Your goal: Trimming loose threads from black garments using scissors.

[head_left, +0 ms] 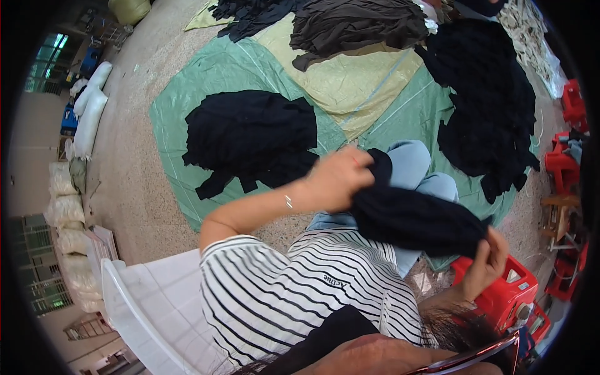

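Observation:
A black piece of fabric (pixel 419 219), bunched into a long bundle, is stretched across my lap between my two hands. My left hand (pixel 340 178) is closed on its left end, somewhat smeared by motion, where a rounded dark flap sticks up beside the knuckles. At the right end, my right hand (pixel 487 259) pinches the edge between thumb and fingers. Beyond my left hand, a pile of black fabric pieces (pixel 250 128) lies on a green sheet (pixel 178 115). Another black pile (pixel 484 106) spreads to the right of my knees.
A dark brown pile (pixel 356 28) lies on a yellow sheet (pixel 331 87) at the far side. Red plastic stools (pixel 509 290) stand close by on the right. A white plastic bin (pixel 156 300) is at my left. Stuffed white sacks (pixel 65 237) line the left wall.

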Demonstrator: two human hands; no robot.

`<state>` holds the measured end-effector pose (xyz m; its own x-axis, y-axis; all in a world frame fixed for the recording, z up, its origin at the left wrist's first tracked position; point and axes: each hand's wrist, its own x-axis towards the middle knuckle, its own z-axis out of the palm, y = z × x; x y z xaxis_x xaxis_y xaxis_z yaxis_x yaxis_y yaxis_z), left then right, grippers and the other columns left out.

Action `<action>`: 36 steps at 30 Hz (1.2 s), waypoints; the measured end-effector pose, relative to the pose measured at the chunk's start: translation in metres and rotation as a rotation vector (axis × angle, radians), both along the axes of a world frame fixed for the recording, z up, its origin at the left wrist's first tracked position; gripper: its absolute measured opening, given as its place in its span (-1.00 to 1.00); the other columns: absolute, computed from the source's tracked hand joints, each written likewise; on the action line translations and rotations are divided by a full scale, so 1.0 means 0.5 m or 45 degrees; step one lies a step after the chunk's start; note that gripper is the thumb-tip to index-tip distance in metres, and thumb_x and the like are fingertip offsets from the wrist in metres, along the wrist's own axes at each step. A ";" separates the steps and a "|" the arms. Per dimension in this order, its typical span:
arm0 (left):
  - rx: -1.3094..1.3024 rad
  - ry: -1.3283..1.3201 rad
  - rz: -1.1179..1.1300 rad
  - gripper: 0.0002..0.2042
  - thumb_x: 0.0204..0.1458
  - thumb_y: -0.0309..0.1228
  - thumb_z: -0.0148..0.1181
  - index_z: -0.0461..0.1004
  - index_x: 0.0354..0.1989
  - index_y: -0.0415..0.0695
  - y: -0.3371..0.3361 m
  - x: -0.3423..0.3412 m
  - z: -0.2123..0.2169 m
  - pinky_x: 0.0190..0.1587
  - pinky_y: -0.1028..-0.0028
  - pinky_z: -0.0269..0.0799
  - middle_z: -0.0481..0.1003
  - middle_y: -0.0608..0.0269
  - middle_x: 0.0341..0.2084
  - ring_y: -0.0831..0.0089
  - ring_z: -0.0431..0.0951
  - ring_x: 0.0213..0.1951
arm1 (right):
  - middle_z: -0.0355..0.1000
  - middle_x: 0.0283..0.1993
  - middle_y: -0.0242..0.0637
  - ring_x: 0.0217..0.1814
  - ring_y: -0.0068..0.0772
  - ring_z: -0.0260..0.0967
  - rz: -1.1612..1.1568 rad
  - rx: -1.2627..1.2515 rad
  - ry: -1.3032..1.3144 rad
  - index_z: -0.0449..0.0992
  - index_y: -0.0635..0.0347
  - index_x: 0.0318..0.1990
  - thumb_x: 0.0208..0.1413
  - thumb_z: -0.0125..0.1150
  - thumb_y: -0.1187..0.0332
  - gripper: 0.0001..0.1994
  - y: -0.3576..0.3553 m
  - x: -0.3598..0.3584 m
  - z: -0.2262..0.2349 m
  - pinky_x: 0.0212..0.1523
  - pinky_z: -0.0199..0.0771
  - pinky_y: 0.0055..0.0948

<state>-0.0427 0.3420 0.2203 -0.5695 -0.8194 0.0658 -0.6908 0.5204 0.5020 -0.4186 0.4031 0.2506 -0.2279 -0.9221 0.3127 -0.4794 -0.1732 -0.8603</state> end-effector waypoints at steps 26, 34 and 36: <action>0.399 -0.226 0.402 -0.61 -0.05 -0.21 0.24 0.59 -0.05 -0.11 -0.124 0.459 -0.471 0.06 0.19 0.49 0.58 0.05 -0.10 0.02 0.57 -0.05 | 0.51 -0.32 -0.27 -0.33 -0.55 0.40 0.358 0.866 0.185 0.52 0.28 0.03 0.19 0.21 0.48 -0.74 0.076 0.117 -0.276 -0.25 0.44 -0.53; 0.254 -0.814 0.651 0.26 -0.49 -0.17 0.66 -0.09 0.49 0.33 0.089 0.371 -0.592 0.38 -0.21 -0.09 -0.25 0.02 0.51 0.03 -0.23 0.51 | 0.51 -0.35 -0.21 -0.34 -0.45 0.42 0.162 0.891 0.323 0.55 0.27 -0.06 0.21 0.19 0.43 -0.81 0.110 0.099 -0.287 -0.22 0.45 -0.45; 0.172 -0.850 0.953 0.31 -0.56 -0.18 0.67 -0.11 0.48 0.39 0.006 0.416 -0.554 0.32 -0.37 -0.10 -0.25 -0.08 0.50 -0.09 -0.23 0.50 | 0.52 -0.34 -0.20 -0.33 -0.43 0.44 0.121 0.833 0.419 0.56 0.27 -0.07 0.22 0.18 0.42 -0.82 0.119 0.086 -0.293 -0.22 0.45 -0.45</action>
